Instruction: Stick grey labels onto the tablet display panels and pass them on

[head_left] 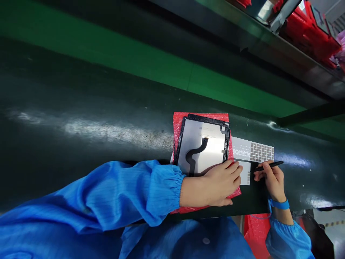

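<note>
My left hand (222, 181) lies palm down across the lower right corner of a tablet screen panel (199, 154), its fingers extended past the right edge towards a small white sticker sheet (245, 176). The panel has a silver back, a black frame and a curved black flex cable (191, 157). It rests on red bubble wrap (178, 124). In my right hand (272, 179), a slim black pen-shaped tool (275, 164) is pinched between thumb and fingers. The tool's tip points left, close to the small sheet's right edge.
A larger white sheet with rows of grey squares (262, 152) lies right of the panel on the dark green bench (121, 136). Above, a shelf holds red wrapped items (309, 36). More red wrap (256, 230) is below the bench edge. A blue wrist strap (280, 204) circles my right wrist.
</note>
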`<control>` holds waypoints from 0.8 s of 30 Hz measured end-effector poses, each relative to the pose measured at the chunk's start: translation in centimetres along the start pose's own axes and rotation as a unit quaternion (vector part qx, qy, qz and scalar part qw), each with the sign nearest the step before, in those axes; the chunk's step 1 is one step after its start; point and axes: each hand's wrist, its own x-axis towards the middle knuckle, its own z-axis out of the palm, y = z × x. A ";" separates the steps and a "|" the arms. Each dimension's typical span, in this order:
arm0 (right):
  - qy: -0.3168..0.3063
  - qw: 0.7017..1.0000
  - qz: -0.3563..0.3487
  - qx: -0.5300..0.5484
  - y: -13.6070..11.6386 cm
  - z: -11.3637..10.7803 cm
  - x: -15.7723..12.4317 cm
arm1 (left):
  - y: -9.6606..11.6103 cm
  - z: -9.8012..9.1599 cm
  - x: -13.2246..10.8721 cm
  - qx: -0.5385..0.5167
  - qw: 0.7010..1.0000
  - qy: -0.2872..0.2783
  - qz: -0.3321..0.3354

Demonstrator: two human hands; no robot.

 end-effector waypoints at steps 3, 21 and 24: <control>-0.001 1.000 0.005 0.010 0.1 -0.3 0.2 | 0.0 0.0 0.1 -0.001 1.000 0.003 0.004; -0.058 0.994 -0.070 0.069 -8.2 3.5 1.8 | -2.0 -6.3 -5.9 -0.025 0.998 0.046 -0.038; -0.058 0.992 -0.082 0.080 -8.7 7.7 2.3 | -1.7 -6.4 -6.1 -0.031 0.998 0.039 -0.039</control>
